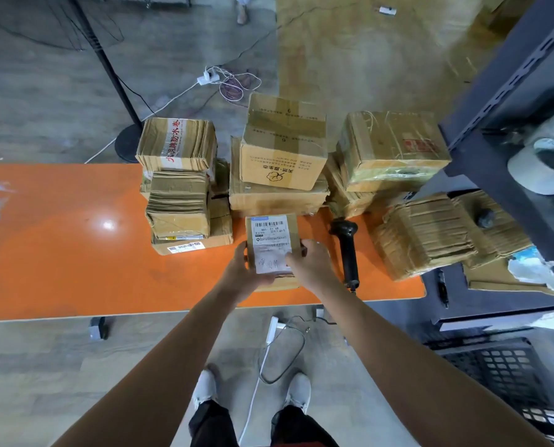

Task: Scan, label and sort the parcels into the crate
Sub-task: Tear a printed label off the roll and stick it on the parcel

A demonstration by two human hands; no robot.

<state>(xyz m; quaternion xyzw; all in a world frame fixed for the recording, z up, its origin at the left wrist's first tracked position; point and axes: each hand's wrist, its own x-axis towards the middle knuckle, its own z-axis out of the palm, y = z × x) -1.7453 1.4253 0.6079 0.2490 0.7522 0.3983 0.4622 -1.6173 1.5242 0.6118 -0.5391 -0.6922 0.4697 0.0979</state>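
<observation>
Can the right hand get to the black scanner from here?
Probably yes: the scanner lies just beside the right hand with bare table between, though that hand now holds the labelled parcel.

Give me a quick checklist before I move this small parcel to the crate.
1. The label on the small parcel is stuck on top: ok.
2. The left hand and right hand both grip its sides: ok.
3. Scan done: cannot tell.
4. The scanner lies on the table, right of the parcel and apart from it: ok.
5. Room inside the crate on the floor at the right: cannot tell.
</observation>
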